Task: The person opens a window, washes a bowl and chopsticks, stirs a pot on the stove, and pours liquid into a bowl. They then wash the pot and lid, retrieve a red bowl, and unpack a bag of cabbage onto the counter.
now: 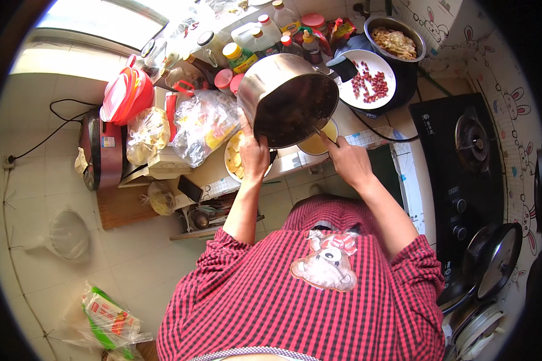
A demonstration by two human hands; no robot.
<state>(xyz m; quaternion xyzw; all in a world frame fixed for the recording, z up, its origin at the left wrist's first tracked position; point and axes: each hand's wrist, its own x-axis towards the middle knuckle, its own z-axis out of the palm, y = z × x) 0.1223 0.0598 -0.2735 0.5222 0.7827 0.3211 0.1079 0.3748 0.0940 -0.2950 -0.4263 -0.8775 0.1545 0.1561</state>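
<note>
A steel pot point(271, 76) is tilted on its side, its dark mouth turned towards me and down to the right. Gripping it at the lower left is my left hand point(254, 158), close to a black handle; a second black handle point(344, 68) sticks out on the far side. My right hand point(350, 158) holds a thin utensil point(317, 130), whose tip is at the pot's lower rim; its kind cannot be told. Below that rim stands a bowl of yellowish liquid point(323, 141), partly hidden by the pot. Behind my left hand, a bowl of pale yellow slices point(235, 155) is partly covered.
Bottles and jars point(244, 56) crowd the back. Red beans lie on a white plate point(370, 97) beside a metal bowl of food point(395, 38). A gas stove point(456, 180) is at right. Plastic bags point(205, 122) and a rice cooker point(104, 149) stand left, above an open drawer point(217, 219).
</note>
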